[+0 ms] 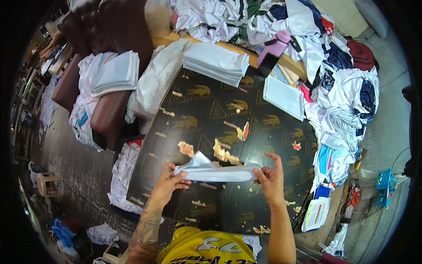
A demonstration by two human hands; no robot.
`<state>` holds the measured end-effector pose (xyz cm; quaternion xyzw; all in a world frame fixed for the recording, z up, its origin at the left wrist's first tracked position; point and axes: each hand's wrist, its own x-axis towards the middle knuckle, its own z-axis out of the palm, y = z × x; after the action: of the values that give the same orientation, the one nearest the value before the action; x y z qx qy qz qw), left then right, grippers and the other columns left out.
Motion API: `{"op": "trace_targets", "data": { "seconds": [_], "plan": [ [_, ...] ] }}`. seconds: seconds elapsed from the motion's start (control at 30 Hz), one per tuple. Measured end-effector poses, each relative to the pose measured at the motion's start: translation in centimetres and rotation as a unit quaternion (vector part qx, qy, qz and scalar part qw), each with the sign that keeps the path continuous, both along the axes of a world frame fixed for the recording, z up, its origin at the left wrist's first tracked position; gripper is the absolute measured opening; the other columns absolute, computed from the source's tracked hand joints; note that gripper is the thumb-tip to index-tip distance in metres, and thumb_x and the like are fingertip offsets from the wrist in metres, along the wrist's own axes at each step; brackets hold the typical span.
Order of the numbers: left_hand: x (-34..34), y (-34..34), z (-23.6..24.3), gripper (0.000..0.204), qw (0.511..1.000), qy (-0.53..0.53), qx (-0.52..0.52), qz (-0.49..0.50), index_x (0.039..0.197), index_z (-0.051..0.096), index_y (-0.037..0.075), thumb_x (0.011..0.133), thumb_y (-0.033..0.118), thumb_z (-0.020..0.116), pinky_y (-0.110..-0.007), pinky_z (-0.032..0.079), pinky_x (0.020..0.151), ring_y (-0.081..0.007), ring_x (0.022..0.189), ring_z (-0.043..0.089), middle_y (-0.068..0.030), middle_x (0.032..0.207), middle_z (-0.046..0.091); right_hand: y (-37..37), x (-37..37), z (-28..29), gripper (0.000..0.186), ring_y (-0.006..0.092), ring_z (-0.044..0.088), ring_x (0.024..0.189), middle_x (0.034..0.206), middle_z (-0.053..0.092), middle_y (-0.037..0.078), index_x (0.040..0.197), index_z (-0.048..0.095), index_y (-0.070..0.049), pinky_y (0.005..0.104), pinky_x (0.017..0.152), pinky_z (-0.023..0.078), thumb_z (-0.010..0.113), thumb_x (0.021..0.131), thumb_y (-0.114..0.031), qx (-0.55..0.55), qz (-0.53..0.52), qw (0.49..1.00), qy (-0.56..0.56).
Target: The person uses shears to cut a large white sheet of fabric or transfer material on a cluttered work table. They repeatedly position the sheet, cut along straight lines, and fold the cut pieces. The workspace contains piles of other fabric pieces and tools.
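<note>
Between my hands I hold a folded white garment [220, 173], seen nearly edge-on above the dark tabletop. It looks smooth and slightly shiny, perhaps in a clear plastic sleeve; I cannot tell for sure. A loose flap sticks up near its left end. My left hand [175, 179] grips that end between thumb and fingers. At the other end, my right hand [269, 178] pinches the edge, its index finger raised. Farther off on the table lie a stack of folded white packets [216, 63] and a single flat white packet [284, 97].
The black tabletop [176, 132] has chipped, peeled patches. A pink bottle [278, 44] and a dark phone [267, 64] stand at its far edge. Heaps of white and navy clothes [340, 103] lie right and beyond. A brown armchair [112, 112] at left carries more folded packets [116, 72]. Papers [316, 213] lie front right.
</note>
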<state>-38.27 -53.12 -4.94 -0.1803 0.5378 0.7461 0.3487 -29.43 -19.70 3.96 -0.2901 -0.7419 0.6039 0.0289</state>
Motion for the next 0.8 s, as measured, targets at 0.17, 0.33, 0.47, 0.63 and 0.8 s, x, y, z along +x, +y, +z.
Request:
{"op": "trace_targets", "data": {
  "seconds": [0.17,0.33,0.47,0.63,0.8],
  "plan": [
    [-16.1,3.7,6.7,0.029,0.974,0.223,-0.022,0.028,0.121,0.052,0.01,0.101,0.01,0.073,-0.031,0.06,0.076,-0.0169,0.102,0.067,-0.0054,0.116,0.065,2.2,-14.2,4.0,0.056,0.0063,0.052,0.064,0.071,0.059,0.0,0.149,0.044,-0.008,0.0257,0.058,0.039,0.073,0.101,-0.005,0.073,0.0,0.994,0.079],
    [-36.7,7.2,11.3,0.037,0.901,0.431,0.03,0.042,0.124,0.057,0.007,0.096,0.011,0.08,-0.031,0.056,0.084,-0.0147,0.102,0.065,-0.006,0.115,0.068,7.1,-28.2,5.7,0.056,0.0071,0.053,0.067,0.075,0.065,0.002,0.152,0.041,-0.006,0.024,0.061,0.04,0.071,0.105,-0.01,0.143,0.019,0.941,0.305],
    [-47.3,9.7,9.7,0.035,0.912,0.409,0.024,-0.003,0.122,0.059,0.005,0.096,0.012,0.082,-0.03,0.056,0.084,-0.0135,0.099,0.065,-0.0048,0.113,0.069,8.4,-36.5,2.2,0.061,0.0126,0.062,0.075,0.085,0.074,0.008,0.152,0.042,-0.005,0.029,0.068,0.049,0.075,0.101,-0.009,0.151,-0.041,0.947,0.282],
    [-50.3,12.4,0.3,0.045,0.954,0.293,-0.033,0.056,0.123,0.059,-0.002,0.089,0.006,0.087,-0.031,0.061,0.074,-0.0182,0.086,0.071,-0.0119,0.107,0.072,7.5,-39.4,-6.0,0.056,0.0267,0.074,0.076,0.081,0.076,0.019,0.142,0.053,-0.002,0.039,0.077,0.055,0.08,0.094,-0.012,0.234,-0.094,0.963,0.093],
    [-51.8,12.7,-4.8,0.045,0.924,0.34,-0.125,0.126,0.127,0.061,-0.001,0.09,0.005,0.085,-0.03,0.059,0.073,-0.0179,0.081,0.071,-0.0113,0.102,0.075,7.9,-38.9,-7.8,0.052,0.0247,0.072,0.073,0.081,0.077,0.015,0.137,0.056,-0.002,0.038,0.073,0.054,0.082,0.094,-0.014,0.259,-0.084,0.953,0.132]
  ]
}}
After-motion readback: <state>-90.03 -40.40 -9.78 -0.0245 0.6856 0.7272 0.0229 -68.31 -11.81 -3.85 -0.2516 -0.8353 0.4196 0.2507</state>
